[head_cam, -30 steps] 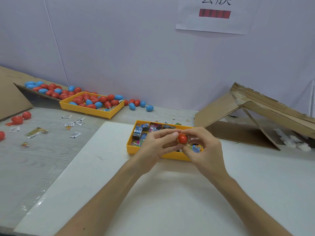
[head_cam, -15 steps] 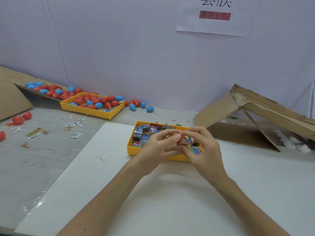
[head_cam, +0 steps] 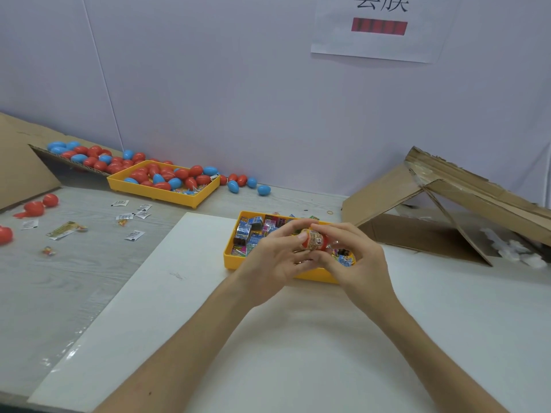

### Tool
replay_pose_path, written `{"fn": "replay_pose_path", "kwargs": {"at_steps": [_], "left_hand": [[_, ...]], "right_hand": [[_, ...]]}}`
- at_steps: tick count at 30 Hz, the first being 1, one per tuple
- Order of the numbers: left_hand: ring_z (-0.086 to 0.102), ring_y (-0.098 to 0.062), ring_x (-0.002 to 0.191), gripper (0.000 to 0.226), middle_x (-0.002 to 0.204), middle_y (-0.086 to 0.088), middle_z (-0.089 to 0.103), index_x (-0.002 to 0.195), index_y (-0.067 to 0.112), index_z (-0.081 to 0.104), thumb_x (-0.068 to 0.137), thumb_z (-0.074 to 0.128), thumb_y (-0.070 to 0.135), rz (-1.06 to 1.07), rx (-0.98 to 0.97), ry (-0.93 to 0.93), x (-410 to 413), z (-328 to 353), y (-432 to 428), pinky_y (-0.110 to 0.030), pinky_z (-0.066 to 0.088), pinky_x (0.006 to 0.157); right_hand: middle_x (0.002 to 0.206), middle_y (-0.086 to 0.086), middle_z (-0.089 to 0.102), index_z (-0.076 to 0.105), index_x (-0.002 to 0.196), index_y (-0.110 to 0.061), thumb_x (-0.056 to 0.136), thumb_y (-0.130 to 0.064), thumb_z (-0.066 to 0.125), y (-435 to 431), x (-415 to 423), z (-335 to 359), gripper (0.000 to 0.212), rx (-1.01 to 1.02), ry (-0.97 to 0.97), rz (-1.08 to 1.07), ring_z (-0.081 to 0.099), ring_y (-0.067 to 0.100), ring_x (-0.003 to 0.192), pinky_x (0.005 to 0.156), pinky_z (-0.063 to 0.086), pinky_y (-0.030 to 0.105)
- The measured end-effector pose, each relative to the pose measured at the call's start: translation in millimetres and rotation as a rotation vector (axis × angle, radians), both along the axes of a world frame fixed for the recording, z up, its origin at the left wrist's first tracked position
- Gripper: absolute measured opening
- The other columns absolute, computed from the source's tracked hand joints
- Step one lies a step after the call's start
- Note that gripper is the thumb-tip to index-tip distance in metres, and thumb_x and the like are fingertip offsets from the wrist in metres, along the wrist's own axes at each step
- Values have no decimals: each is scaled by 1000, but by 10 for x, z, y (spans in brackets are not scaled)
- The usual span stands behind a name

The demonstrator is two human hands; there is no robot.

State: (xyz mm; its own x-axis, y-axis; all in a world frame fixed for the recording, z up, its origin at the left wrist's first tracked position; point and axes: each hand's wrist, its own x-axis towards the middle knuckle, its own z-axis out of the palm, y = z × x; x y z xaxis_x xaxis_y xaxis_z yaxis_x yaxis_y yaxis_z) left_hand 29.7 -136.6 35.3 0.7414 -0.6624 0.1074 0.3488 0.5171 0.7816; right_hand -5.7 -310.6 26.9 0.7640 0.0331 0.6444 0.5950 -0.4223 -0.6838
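A small red plastic egg [head_cam: 313,239] with a printed label wrapped around it is held between both hands, over a yellow tray [head_cam: 231,259] filled with several colourful small packets. My left hand [head_cam: 274,260] grips the egg from the left with its fingertips. My right hand [head_cam: 357,257] pinches it from the right, thumb below and fingers above. Part of the egg is hidden by my fingers.
A second yellow tray [head_cam: 155,193] at the back left holds several red and blue eggs, with more spilling from a cardboard flap [head_cam: 18,171]. Loose packets [head_cam: 134,234] lie on the grey table. A torn cardboard box [head_cam: 447,210] stands at right. A white board [head_cam: 179,308] lies under my arms.
The egg showed as bare red a second ago; now a printed label faces up on it. Both hands stayed together over the tray, turning the egg slightly.
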Motion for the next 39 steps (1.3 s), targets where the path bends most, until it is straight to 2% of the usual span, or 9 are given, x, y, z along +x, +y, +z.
{"fn": "replay_pose_path", "kwargs": {"at_steps": [4, 8, 10, 12, 15, 23, 28, 33, 39], "left_hand": [[69, -29, 106, 39, 122, -18, 67, 132, 14, 60, 93, 56, 12, -30, -52, -29, -11, 4, -7, -33, 56, 91], [63, -32, 120, 44, 133, -23, 61, 137, 13, 56, 94, 56, 8, -28, -59, -74, -8, 0, -16, -39, 54, 100], [61, -33, 121, 44, 131, -21, 60, 137, 13, 56, 93, 57, 8, -9, -32, -102, -9, -9, -25, -39, 54, 99], [59, -33, 122, 45, 130, -22, 59, 138, 13, 55, 93, 57, 8, -5, -15, -123, -13, -23, -37, -39, 53, 100], [59, -33, 123, 42, 128, -20, 61, 135, 14, 58, 93, 59, 9, -3, -13, -114, -10, -38, -45, -41, 52, 102], [61, -31, 120, 42, 123, -17, 65, 134, 14, 58, 93, 60, 7, 1, -11, -138, 7, -46, -44, -37, 54, 99], [65, -28, 116, 47, 124, -14, 66, 137, 11, 53, 92, 60, 2, 12, 39, -238, -12, -23, -62, -36, 55, 94], [64, -24, 113, 50, 133, -15, 65, 136, 14, 54, 91, 65, -3, 63, 182, -300, -26, -30, -64, -32, 56, 89], [64, -24, 112, 45, 126, -14, 68, 131, 12, 57, 89, 66, -1, 72, 204, -324, -19, -46, -58, -30, 55, 87]], "right_hand": [[112, -2, 72, 72, 119, -29, 82, -12, 76, -58, -15, 36, 40, 184, 161, 167, 69, 20, 104, 83, 55, 29], [110, 11, 73, 74, 115, -20, 85, -38, 71, -64, -29, 69, 35, 433, 295, 238, 71, 28, 103, 80, 58, 33], [110, 17, 72, 76, 109, -17, 86, -42, 74, -45, -9, 71, 34, 496, 344, 224, 70, 33, 101, 77, 58, 36], [109, 22, 71, 75, 108, -10, 83, -35, 79, -37, 6, 68, 35, 557, 383, 220, 70, 37, 100, 74, 59, 34], [110, 25, 71, 69, 112, 1, 84, -25, 71, -58, 13, 59, 38, 586, 394, 247, 70, 36, 99, 73, 59, 34], [112, 22, 71, 69, 111, 1, 88, -21, 66, -72, 3, 74, 32, 557, 367, 263, 70, 35, 100, 75, 60, 37], [106, 25, 69, 68, 107, 5, 82, -36, 77, -76, 4, 107, 49, 612, 437, 311, 68, 31, 95, 76, 59, 43], [106, 24, 71, 69, 85, -7, 82, -18, 74, -107, 16, 92, 13, 599, 506, 355, 68, 28, 86, 74, 58, 38], [90, 16, 68, 69, 85, -9, 84, -12, 71, -130, 24, 66, 4, 624, 522, 375, 67, 24, 78, 72, 59, 37]]}}
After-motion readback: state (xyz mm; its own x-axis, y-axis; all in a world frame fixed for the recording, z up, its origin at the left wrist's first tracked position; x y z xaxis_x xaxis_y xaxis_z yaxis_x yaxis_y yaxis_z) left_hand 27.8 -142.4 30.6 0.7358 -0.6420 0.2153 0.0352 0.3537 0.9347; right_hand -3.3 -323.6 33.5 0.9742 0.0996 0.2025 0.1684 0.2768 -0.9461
